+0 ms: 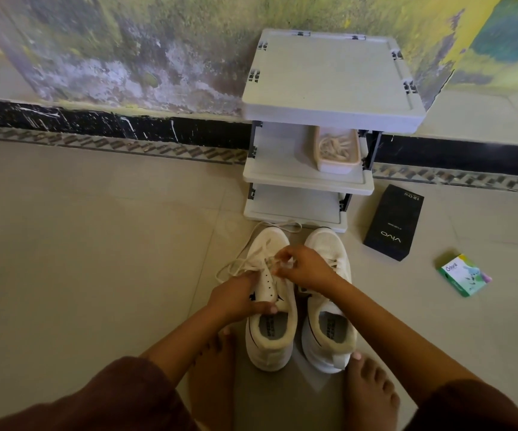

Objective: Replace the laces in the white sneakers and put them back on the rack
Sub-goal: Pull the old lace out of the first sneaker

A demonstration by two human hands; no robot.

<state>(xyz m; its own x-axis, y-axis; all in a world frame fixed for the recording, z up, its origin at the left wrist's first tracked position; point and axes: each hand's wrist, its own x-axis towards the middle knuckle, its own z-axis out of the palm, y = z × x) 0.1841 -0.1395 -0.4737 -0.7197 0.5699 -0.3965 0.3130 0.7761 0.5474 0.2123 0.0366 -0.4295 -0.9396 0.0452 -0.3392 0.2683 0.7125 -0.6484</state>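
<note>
tub (338,164) of laces (334,144), rack (306,178) shelf

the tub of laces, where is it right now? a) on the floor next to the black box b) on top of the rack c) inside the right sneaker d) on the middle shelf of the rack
d: the tub of laces sits on the middle shelf of the rack, under its top panel, while the black box lies apart on the floor to the right.
</note>
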